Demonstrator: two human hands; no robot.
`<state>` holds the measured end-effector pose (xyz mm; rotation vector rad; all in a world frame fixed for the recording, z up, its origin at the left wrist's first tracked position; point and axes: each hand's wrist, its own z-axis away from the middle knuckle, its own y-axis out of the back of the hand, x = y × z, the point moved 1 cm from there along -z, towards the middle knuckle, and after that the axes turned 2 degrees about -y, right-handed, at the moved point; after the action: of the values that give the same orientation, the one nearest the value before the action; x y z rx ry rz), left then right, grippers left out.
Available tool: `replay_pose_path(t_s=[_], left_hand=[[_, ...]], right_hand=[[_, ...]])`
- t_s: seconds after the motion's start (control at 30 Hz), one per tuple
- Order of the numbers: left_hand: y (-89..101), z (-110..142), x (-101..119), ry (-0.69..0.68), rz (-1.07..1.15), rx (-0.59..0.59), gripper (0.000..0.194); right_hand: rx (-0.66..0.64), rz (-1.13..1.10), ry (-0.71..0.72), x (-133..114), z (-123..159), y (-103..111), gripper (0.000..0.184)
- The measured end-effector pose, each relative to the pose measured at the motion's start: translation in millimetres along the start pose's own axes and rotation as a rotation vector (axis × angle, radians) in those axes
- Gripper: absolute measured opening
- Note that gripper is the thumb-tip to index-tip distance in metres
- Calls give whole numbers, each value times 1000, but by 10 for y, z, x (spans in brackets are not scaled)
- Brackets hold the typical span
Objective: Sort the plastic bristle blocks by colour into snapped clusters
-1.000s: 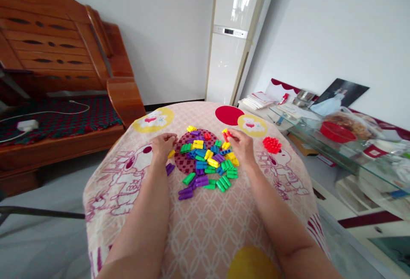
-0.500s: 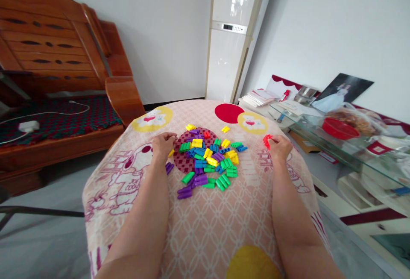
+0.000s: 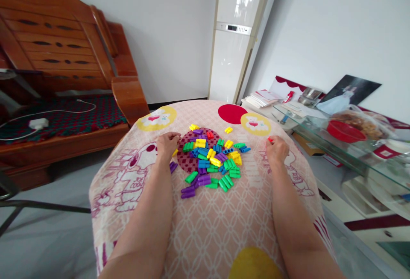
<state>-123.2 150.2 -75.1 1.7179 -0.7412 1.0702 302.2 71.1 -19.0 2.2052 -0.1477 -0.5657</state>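
Note:
Twin-tube plastic building blocks in green, yellow, blue and purple lie in a loose heap at the middle of the round table. My left hand is at the heap's left edge, thumb and fingers pinched together; whatever they hold, if anything, is hidden. By its fingers and wrist lie a yellow block and a purple block. On the right side of the table, apart from the heap, my right hand is closed on a small red building block, mostly covered by the fingers. Another red block lies among the heap's far pieces.
A patterned pink tablecloth covers the table. To the right stands a glass-topped cabinet with a red bowl, papers and a photograph. A wooden bench is at left, a tall white appliance behind.
The whole view has shifted slightly, moving the scene a little to the right. In my right hand, less of the red block shows now. The heap looks the same.

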Motion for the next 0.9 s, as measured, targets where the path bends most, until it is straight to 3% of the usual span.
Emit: replay_pose_path(t_s=[0.13, 0.37, 0.5, 0.7, 0.8, 0.9], left_hand=[[5, 18, 30, 21, 15, 0, 29], [19, 97, 119, 33, 72, -18, 28], [19, 98, 115, 44, 91, -19, 27], [18, 63, 65, 24, 75, -11, 27], [21, 54, 68, 17, 66, -21, 27], [24, 60, 87, 15, 54, -22, 28]], right_hand=[[-63, -147, 202, -425, 103, 14, 25], [-377, -226, 575, -1493, 236, -222, 30], [-534, -124, 579, -1925, 206, -491, 33], [-662, -86, 589, -2090, 276, -764, 31], [-627, -131, 562, -2080, 298, -744, 28], [-549, -202, 449, -1992, 262, -645, 22]])
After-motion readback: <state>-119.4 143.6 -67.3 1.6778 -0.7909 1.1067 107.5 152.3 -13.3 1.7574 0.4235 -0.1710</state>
